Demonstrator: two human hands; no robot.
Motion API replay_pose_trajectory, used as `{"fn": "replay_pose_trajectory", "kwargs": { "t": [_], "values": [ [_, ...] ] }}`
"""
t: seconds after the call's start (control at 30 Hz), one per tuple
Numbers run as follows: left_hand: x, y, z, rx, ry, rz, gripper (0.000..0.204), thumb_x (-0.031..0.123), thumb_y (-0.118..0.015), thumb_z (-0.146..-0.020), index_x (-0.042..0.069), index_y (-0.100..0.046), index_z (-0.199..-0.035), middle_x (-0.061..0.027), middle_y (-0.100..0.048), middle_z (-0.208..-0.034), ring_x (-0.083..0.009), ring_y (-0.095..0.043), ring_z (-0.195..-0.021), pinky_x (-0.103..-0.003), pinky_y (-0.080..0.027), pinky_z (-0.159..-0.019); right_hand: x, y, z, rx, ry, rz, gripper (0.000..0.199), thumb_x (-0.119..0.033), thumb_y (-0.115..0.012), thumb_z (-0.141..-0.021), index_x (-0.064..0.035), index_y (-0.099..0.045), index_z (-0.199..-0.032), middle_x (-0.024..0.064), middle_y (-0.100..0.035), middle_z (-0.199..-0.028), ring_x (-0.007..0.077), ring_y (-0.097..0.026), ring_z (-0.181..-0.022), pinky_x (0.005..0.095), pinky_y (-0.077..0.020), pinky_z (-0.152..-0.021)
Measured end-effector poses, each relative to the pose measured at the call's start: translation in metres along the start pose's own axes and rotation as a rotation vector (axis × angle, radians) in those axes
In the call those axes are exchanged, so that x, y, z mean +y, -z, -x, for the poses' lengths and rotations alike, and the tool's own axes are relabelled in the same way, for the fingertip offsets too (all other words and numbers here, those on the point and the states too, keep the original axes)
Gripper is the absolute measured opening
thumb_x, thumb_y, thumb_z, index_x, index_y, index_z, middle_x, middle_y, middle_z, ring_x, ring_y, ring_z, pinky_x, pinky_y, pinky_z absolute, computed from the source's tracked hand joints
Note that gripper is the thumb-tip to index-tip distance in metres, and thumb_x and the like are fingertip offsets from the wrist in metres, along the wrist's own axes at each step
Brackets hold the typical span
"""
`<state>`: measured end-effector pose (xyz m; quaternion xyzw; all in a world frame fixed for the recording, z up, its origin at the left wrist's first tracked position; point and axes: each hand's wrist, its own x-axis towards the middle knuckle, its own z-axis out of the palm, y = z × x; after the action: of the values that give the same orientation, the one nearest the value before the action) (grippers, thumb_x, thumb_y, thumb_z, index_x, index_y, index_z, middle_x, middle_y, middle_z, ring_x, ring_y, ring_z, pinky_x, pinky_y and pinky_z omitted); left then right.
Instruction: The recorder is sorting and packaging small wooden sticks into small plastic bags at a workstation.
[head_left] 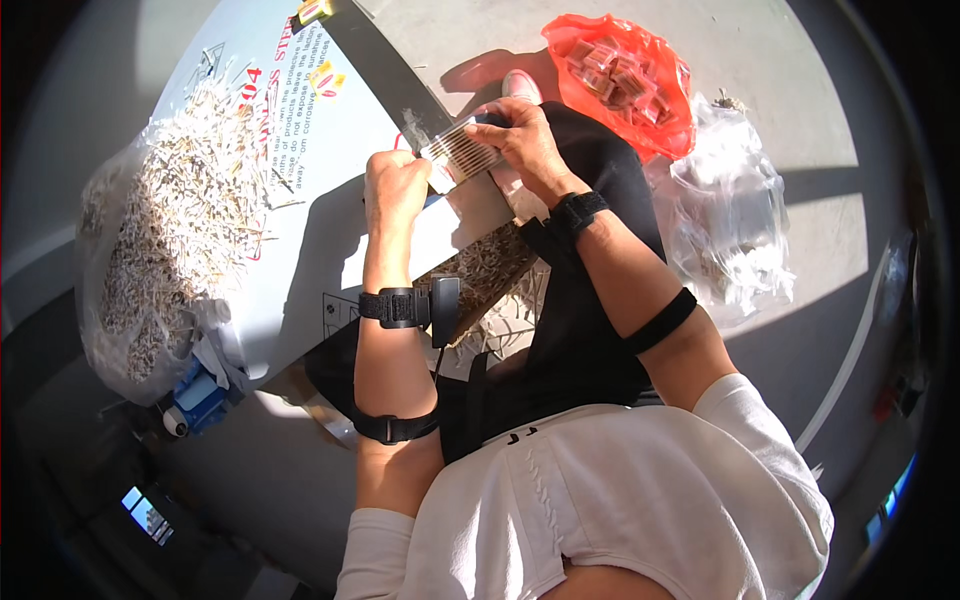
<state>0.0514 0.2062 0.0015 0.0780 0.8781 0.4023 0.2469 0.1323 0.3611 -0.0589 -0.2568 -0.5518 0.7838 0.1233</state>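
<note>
Both hands are at the table's right edge, on a small flat pack (462, 156) with a row of thin parallel brownish-and-white sticks or strips showing. My left hand (396, 188) is closed, with its fingers pinched at the pack's left end. My right hand (527, 148) grips the right end, thumb lying over the top. What the sticks are made of I cannot make out. Just below the hands, under the light table edge, a box-like tray (505, 262) holds many loose pale, thin pieces.
On the table (315, 215) at left lies a large heap of short pale strips (200, 170), spilling from a clear plastic bag (105, 270). Small yellow-and-red cards (326, 79) lie at the back. A red bag (570, 45) of small packs and clear plastic bags (735, 200) stand on the floor, right.
</note>
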Motion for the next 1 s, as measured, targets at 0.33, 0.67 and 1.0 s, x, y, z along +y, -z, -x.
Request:
{"fn": "replay_pose_trajectory", "kwargs": {
  "t": [0.33,0.67,1.0],
  "values": [
    [-0.006,0.001,-0.012,0.017,-0.005,-0.088,0.017,0.01,-0.062,-0.073,-0.003,-0.061,-0.061,-0.0114,-0.053,-0.051,-0.019,-0.054,-0.049,-0.037,-0.042,-0.052,-0.005,-0.005,0.003,0.004,0.011,-0.026,0.024,-0.007,-0.079,-0.079,0.0038,-0.065,-0.094,0.0013,-0.064,-0.081,0.0074,-0.056,-0.074,0.0242,-0.048,-0.065],
    [-0.005,-0.02,-0.011,0.084,-0.057,-0.163,0.028,0.02,-0.073,-0.076,0.0,-0.061,-0.062,-0.0146,-0.059,-0.056,-0.0258,-0.06,-0.053,-0.039,-0.047,-0.057,0.003,-0.004,0.0,0.023,0.013,-0.045,0.021,-0.008,-0.08,-0.079,0.003,-0.066,-0.091,0.0008,-0.063,-0.077,0.0073,-0.054,-0.071,0.0242,-0.0464,-0.062],
    [0.008,-0.012,0.01,0.187,-0.105,-0.321,0.026,0.023,-0.075,-0.078,0.001,-0.061,-0.074,-0.0162,-0.063,-0.066,-0.0342,-0.064,-0.064,-0.044,-0.049,-0.063,0.002,-0.004,0.001,0.027,0.006,-0.038,0.021,-0.007,-0.08,-0.079,0.003,-0.066,-0.091,0.0014,-0.063,-0.077,0.0078,-0.054,-0.072,0.0245,-0.0467,-0.064]
  ]
}}
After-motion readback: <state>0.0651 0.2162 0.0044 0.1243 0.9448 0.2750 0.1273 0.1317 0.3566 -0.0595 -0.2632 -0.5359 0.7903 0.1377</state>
